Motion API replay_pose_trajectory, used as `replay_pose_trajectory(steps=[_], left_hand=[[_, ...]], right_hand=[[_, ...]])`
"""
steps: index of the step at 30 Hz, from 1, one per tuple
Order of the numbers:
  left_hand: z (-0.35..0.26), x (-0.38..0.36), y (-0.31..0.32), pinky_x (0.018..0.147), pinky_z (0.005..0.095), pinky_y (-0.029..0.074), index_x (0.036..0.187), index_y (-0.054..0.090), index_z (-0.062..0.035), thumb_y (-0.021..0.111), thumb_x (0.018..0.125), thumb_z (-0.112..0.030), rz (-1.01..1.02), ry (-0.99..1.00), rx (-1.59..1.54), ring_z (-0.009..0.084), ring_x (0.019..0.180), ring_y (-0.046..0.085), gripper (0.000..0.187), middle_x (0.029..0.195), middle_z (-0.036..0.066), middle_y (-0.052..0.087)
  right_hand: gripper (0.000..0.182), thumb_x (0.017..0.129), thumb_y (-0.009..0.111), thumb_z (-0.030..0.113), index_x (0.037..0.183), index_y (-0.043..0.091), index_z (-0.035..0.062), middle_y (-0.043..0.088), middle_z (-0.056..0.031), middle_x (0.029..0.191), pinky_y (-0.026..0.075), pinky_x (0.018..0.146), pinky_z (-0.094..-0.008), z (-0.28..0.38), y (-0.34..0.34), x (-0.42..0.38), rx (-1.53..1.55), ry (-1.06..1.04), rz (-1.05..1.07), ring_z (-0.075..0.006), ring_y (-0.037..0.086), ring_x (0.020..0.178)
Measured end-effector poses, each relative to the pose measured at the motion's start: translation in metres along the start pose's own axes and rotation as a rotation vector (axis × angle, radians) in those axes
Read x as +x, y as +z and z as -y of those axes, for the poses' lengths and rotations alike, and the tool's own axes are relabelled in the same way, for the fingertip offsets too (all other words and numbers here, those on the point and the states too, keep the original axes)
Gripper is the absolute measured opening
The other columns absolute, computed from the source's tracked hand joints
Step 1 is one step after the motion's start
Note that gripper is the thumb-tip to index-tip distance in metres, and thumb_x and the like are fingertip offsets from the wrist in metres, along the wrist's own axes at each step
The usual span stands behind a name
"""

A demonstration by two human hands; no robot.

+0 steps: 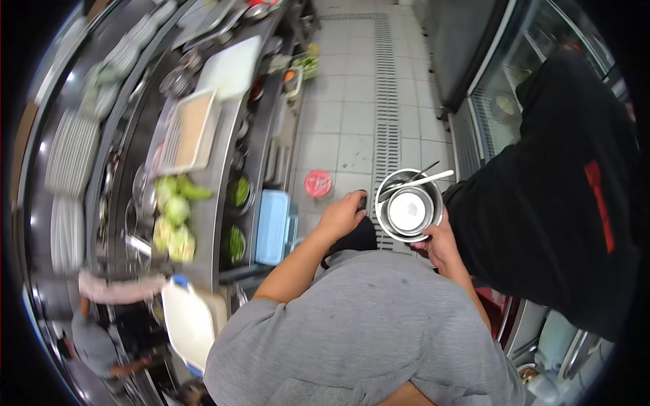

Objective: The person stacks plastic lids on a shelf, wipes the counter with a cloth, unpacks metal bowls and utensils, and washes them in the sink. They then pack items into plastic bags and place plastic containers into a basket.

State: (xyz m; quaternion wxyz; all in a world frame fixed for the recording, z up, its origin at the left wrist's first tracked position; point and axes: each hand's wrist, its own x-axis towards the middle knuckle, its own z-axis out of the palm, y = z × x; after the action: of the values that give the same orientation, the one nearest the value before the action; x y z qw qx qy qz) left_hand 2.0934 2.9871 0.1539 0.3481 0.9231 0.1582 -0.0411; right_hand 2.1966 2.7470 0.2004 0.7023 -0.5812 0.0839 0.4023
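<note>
My right hand point(440, 245) grips the near rim of a metal bowl point(381, 215). Inside that bowl sits a smaller metal bowl with a whitish inside point(409, 210), beside a white-handled utensil point(433, 178) and a darker one. To the left of the bowls, not touching them, my left hand point(342, 215) is held with its fingers curled. Something small and dark shows at its fingertips, too unclear to name.
A steel counter on the left carries a white tray point(203, 135), a white board point(230, 66) and green vegetables point(177, 211). Below are a blue container point(272, 227) and bowls of greens. A red-lidded tub point(317, 183) is ahead. A person in black point(548, 183) stands close at right, another at lower left.
</note>
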Motion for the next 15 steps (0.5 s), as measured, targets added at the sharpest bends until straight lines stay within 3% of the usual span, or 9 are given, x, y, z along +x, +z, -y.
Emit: replay_pose_trajectory(steps=[7, 11, 13, 15], left_hand=[[0.068, 0.174, -0.07, 0.077, 0.0386, 0.05, 0.12, 0.055, -0.0088, 0.066, 0.086, -0.022, 0.009, 0.13, -0.012, 0.0289, 0.092, 0.063, 0.038, 0.104, 0.012, 0.063], [0.119, 0.254, -0.133, 0.08, 0.0403, 0.05, 0.118, 0.056, -0.0081, 0.067, 0.086, -0.023, 0.058, 0.068, 0.048, 0.031, 0.093, 0.063, 0.037, 0.104, 0.013, 0.063], [0.132, 0.295, -0.162, 0.084, 0.041, 0.051, 0.118, 0.056, -0.0093, 0.065, 0.086, -0.024, 0.223, 0.012, 0.096, 0.0288, 0.1, 0.063, 0.036, 0.111, 0.011, 0.063], [0.153, 0.351, -0.184, 0.083, 0.0398, 0.05, 0.117, 0.057, -0.0097, 0.065, 0.087, -0.026, 0.252, 0.0, -0.012, 0.0286, 0.098, 0.063, 0.035, 0.106, 0.01, 0.065]], right_hand=[[0.077, 0.072, 0.041, -0.005, 0.145, 0.028, 0.0149, 0.056, -0.0172, 0.116, 0.058, 0.046, -0.0283, 0.058, 0.024, 0.136, 0.05, -0.05, -0.225, -0.0232, 0.067, 0.075], [0.078, 0.073, 0.04, -0.005, 0.146, 0.023, 0.016, 0.056, -0.0172, 0.116, 0.057, 0.045, -0.0271, 0.124, 0.053, 0.211, 0.076, -0.056, -0.345, -0.0233, 0.067, 0.073], [0.078, 0.073, 0.04, -0.004, 0.145, 0.024, 0.0191, 0.055, -0.0164, 0.118, 0.057, 0.047, -0.0283, 0.14, 0.042, 0.257, 0.098, -0.064, -0.344, -0.0247, 0.067, 0.077], [0.077, 0.072, 0.041, -0.004, 0.144, 0.026, 0.0197, 0.054, -0.0152, 0.12, 0.057, 0.047, -0.0286, 0.167, 0.051, 0.298, 0.139, -0.09, -0.397, -0.0248, 0.066, 0.078]])
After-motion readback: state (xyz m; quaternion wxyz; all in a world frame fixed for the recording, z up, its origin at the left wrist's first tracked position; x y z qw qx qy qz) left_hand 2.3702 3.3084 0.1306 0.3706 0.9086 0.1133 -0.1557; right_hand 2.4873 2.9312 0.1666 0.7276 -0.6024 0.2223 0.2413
